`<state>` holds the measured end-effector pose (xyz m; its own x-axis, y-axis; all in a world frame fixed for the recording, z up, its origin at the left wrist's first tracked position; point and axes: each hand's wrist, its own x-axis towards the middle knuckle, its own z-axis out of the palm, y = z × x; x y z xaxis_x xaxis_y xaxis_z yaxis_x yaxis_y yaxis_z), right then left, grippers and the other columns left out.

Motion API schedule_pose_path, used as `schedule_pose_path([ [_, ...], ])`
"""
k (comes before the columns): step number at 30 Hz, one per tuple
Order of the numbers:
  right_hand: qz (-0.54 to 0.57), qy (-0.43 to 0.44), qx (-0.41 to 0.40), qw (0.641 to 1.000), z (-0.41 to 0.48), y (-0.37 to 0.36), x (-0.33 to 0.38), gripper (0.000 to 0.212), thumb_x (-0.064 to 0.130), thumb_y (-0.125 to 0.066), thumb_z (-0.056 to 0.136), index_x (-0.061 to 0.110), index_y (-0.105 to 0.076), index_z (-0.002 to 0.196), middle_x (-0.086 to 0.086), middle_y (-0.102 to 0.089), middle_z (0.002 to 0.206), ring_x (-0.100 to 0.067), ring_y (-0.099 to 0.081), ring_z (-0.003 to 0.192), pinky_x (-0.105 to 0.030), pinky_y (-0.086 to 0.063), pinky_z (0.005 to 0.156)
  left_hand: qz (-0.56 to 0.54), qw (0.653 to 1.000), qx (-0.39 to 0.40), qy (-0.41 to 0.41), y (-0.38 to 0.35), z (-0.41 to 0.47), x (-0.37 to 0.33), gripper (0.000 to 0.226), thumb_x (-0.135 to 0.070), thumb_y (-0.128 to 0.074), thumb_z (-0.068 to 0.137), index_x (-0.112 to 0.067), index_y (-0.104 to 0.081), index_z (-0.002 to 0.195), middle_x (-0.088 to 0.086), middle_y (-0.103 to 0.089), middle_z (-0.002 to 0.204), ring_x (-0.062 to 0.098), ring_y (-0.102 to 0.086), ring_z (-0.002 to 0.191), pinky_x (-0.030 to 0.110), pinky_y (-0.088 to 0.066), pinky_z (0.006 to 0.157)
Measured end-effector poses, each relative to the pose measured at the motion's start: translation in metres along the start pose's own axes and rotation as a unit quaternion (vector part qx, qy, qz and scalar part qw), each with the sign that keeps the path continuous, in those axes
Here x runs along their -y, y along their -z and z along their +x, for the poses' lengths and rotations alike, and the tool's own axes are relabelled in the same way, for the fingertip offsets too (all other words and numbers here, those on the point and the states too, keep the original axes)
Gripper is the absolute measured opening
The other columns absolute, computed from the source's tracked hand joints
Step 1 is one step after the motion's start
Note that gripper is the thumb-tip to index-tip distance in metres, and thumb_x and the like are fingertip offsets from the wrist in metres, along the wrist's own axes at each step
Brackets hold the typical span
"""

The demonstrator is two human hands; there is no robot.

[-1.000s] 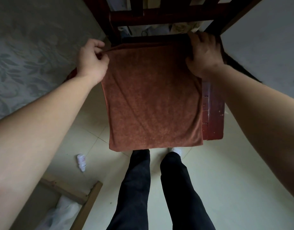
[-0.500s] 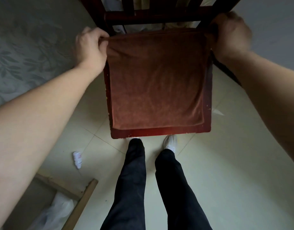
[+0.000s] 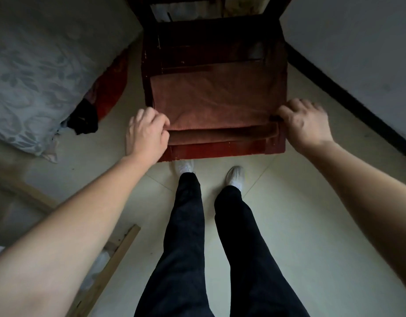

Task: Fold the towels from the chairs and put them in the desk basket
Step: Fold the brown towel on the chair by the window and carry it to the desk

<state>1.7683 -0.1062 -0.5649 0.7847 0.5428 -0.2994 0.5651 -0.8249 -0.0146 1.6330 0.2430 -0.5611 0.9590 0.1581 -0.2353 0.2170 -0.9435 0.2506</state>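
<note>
A rust-brown towel [image 3: 216, 99] lies folded over on the seat of a dark red wooden chair [image 3: 220, 151], its doubled near edge by the seat's front. My left hand [image 3: 147, 133] pinches the towel's near left corner. My right hand [image 3: 303, 123] grips the near right corner at the seat's right edge. No basket or desk shows in the view.
A bed with a grey leaf-patterned cover [image 3: 37, 72] stands to the left, with dark and red cloth [image 3: 101, 101] beneath its edge. A wall with a dark baseboard [image 3: 348, 94] runs on the right. A wooden frame [image 3: 110, 268] lies at lower left. My legs stand just before the chair.
Both hands have carried the towel's far edge from the chair's back toward the front of the seat, doubling the towel over. The back of the seat is now bare.
</note>
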Motion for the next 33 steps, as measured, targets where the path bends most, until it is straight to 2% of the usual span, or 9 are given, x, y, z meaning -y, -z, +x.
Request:
schedule_pose_path([
  [4, -0.012, 0.01, 0.019, 1.0, -0.03, -0.027, 0.002, 0.02, 0.013, -0.069, 0.085, 0.015, -0.071, 0.104, -0.015, -0.062, 0.092, -0.037, -0.059, 0.08, -0.039, -0.044, 0.066, 0.018, 0.999, 0.033, -0.017, -0.027, -0.029, 0.002, 0.021, -0.002, -0.065, 0.077, -0.01, -0.069, 0.095, 0.011, -0.061, 0.093, 0.035, -0.057, 0.091, 0.046, -0.047, 0.076],
  [8, -0.011, 0.033, 0.028, 0.999, -0.041, -0.041, 0.003, 0.018, 0.017, -0.06, 0.088, 0.016, -0.074, 0.1, -0.016, -0.063, 0.092, -0.037, -0.059, 0.079, -0.04, -0.047, 0.065, 0.027, 0.998, 0.056, -0.031, -0.038, -0.034, 0.004, 0.02, 0.002, -0.062, 0.079, -0.008, -0.07, 0.094, 0.014, -0.063, 0.092, 0.038, -0.06, 0.088, 0.048, -0.049, 0.072],
  [15, 0.037, -0.029, -0.026, 0.999, -0.048, -0.03, 0.004, 0.021, 0.022, -0.059, 0.087, 0.007, -0.061, 0.101, -0.017, -0.058, 0.094, -0.038, -0.056, 0.079, -0.042, -0.044, 0.062, 0.019, 1.0, -0.017, 0.012, -0.027, -0.027, -0.006, 0.01, -0.007, -0.054, 0.074, -0.008, -0.057, 0.084, 0.014, -0.056, 0.088, 0.034, -0.052, 0.086, 0.044, -0.044, 0.07],
  [17, 0.025, -0.001, 0.009, 1.0, -0.05, -0.03, 0.005, 0.021, 0.022, -0.061, 0.088, 0.01, -0.063, 0.105, -0.018, -0.057, 0.095, -0.038, -0.056, 0.082, -0.044, -0.046, 0.066, 0.041, 0.998, 0.043, -0.002, -0.028, -0.031, -0.003, 0.011, -0.008, -0.056, 0.076, -0.007, -0.06, 0.087, 0.015, -0.057, 0.091, 0.035, -0.052, 0.09, 0.047, -0.046, 0.075],
  [21, 0.008, 0.024, 0.194, 0.981, -0.045, -0.025, 0.014, 0.032, 0.022, -0.057, 0.088, 0.023, -0.066, 0.119, -0.015, -0.057, 0.109, -0.037, -0.055, 0.102, -0.045, -0.045, 0.088, 0.095, 0.966, 0.24, -0.008, -0.035, -0.037, -0.005, 0.025, -0.015, -0.06, 0.081, -0.014, -0.067, 0.104, 0.01, -0.058, 0.111, 0.031, -0.047, 0.109, 0.045, -0.041, 0.092],
  [25, 0.037, -0.042, 0.146, 0.988, -0.029, -0.01, 0.025, 0.032, 0.037, -0.054, 0.088, 0.019, -0.067, 0.111, -0.017, -0.053, 0.106, -0.037, -0.052, 0.098, -0.044, -0.043, 0.086, 0.099, 0.986, 0.137, 0.005, -0.033, -0.027, -0.022, 0.024, -0.02, -0.052, 0.085, -0.009, -0.067, 0.101, 0.015, -0.06, 0.106, 0.035, -0.05, 0.102, 0.047, -0.039, 0.088],
  [27, 0.058, -0.025, 0.096, 0.993, -0.018, -0.007, 0.034, 0.033, 0.038, -0.05, 0.094, 0.017, -0.065, 0.114, -0.019, -0.051, 0.108, -0.038, -0.051, 0.1, -0.046, -0.044, 0.087, 0.073, 0.993, 0.089, -0.038, -0.033, -0.014, -0.033, 0.03, -0.026, -0.051, 0.089, -0.008, -0.063, 0.111, 0.016, -0.056, 0.117, 0.035, -0.048, 0.11, 0.049, -0.039, 0.091],
  [30, 0.089, 0.058, 0.077, 0.991, 0.009, -0.013, 0.048, 0.048, 0.05, -0.046, 0.099, 0.027, -0.05, 0.141, -0.022, -0.035, 0.15, -0.043, -0.032, 0.138, -0.054, -0.031, 0.112, 0.062, 0.981, 0.144, -0.109, -0.038, 0.016, -0.043, 0.066, -0.045, -0.055, 0.09, -0.014, -0.037, 0.145, 0.016, -0.023, 0.158, 0.034, -0.018, 0.146, 0.055, -0.024, 0.114],
  [33, 0.043, 0.074, 0.192, 0.978, 0.036, -0.027, 0.052, 0.103, 0.078, -0.052, 0.079, 0.033, -0.002, 0.158, -0.019, 0.015, 0.163, -0.04, 0.01, 0.151, -0.061, -0.005, 0.12, 0.103, 0.961, 0.235, -0.1, -0.047, 0.045, -0.036, 0.106, -0.068, -0.055, 0.082, -0.023, 0.008, 0.155, 0.012, 0.02, 0.161, 0.03, 0.018, 0.149, 0.058, -0.001, 0.119],
])
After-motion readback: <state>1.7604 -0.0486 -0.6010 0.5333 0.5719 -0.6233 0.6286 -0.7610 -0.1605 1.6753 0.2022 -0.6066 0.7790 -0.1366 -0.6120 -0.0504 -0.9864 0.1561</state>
